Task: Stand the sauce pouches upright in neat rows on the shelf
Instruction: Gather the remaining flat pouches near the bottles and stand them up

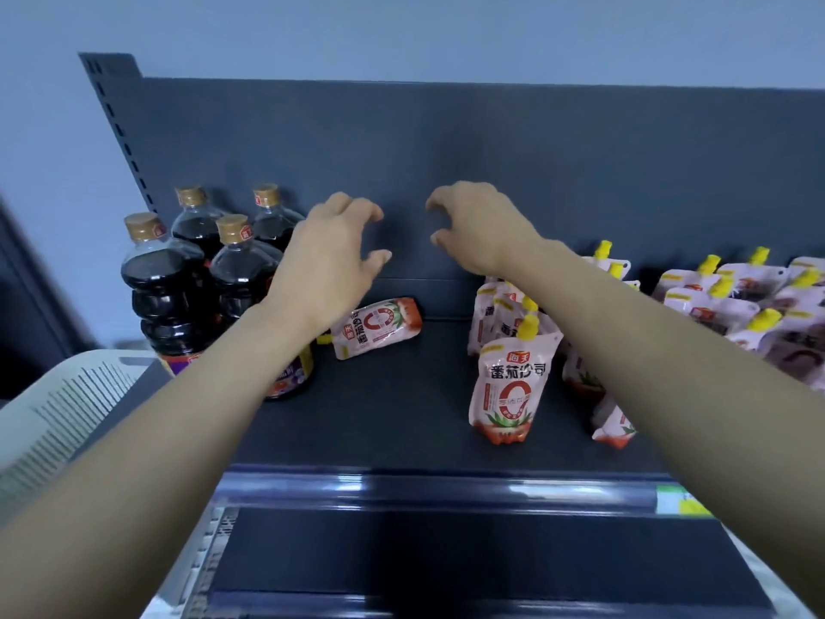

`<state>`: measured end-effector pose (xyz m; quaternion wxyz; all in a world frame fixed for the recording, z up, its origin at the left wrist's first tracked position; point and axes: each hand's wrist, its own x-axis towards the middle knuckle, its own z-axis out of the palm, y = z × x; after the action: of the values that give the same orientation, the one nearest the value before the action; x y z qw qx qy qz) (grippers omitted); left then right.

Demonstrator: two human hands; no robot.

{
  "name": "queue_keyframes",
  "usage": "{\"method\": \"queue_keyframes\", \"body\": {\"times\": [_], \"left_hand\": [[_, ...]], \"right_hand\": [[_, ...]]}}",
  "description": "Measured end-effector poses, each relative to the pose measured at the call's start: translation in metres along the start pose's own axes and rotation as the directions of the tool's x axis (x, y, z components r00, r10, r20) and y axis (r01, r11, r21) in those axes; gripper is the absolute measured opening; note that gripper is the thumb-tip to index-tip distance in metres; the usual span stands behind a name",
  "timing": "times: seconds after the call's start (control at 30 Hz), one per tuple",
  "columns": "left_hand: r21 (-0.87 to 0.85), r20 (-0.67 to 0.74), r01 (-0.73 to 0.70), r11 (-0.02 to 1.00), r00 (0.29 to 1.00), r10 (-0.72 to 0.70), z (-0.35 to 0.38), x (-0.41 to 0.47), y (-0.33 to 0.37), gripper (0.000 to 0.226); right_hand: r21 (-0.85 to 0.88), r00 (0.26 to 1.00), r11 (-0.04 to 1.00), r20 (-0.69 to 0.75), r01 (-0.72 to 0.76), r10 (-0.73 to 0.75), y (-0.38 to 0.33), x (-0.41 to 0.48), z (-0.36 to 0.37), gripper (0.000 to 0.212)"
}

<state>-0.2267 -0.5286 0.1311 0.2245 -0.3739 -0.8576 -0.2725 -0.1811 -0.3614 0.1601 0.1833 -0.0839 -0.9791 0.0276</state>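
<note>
Both hands are raised above the shelf [393, 395] and grip nothing. The left hand [332, 256] and the right hand [480, 227] face each other with fingers curled and spread, apart from every pouch.

Task status, judged from the present layout: partly done.
- One pouch [506, 386] stands upright near the front edge, with more upright pouches in a row [495, 314] behind it toward the back panel [446, 149].
- A second file of pouches [614, 422] stands just to its right, largely hidden by the right forearm; its straightness cannot be told.
- One fallen pouch [379, 326] lies on its side near the back panel, just below the left wrist. It remains to be stood up.
- A further group of pouches [736, 301] at the far right leans and overlaps; it appears to need straightening.

Edges and clearance:
- The bottles [201, 279] occupy the left end, close to the fallen pouch. A lift toward the left risks contact with them.
- Open shelf floor lies between the bottles and the upright row, reaching to the front edge. This is the likely room for a new row.
- The front lip [446, 493] bounds the shelf. The front pouch stands near it.
- A pale basket [67, 408] sits at the lower left, off the shelf.
</note>
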Motion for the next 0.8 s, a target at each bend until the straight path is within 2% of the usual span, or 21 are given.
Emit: {"method": "queue_keyframes", "body": {"times": [0.33, 0.5, 0.67, 0.8], "left_hand": [[0.253, 0.044, -0.042, 0.966, 0.999, 0.032, -0.004, -0.028, -0.026, 0.040], [0.374, 0.082, -0.053, 0.926, 0.996, 0.024, 0.007, -0.030, -0.036, 0.039], [0.418, 0.120, -0.044, 0.907, 0.993, -0.007, 0.018, -0.023, -0.043, 0.039], [0.467, 0.119, -0.009, 0.884, 0.991, -0.053, 0.021, -0.013, -0.046, 0.035]], "right_hand": [[-0.033, 0.967, 0.976, 0.149, 0.214, -0.207, -0.034, 0.031, 0.042, 0.038], [-0.054, 0.913, 0.953, 0.306, 0.299, -0.270, -0.036, 0.065, 0.075, 0.039], [-0.074, 0.789, 0.941, 0.568, 0.331, -0.233, -0.036, 0.096, 0.114, 0.054], [-0.070, 0.667, 0.918, 0.709, 0.389, -0.228, -0.038, 0.114, 0.149, 0.063]]}}
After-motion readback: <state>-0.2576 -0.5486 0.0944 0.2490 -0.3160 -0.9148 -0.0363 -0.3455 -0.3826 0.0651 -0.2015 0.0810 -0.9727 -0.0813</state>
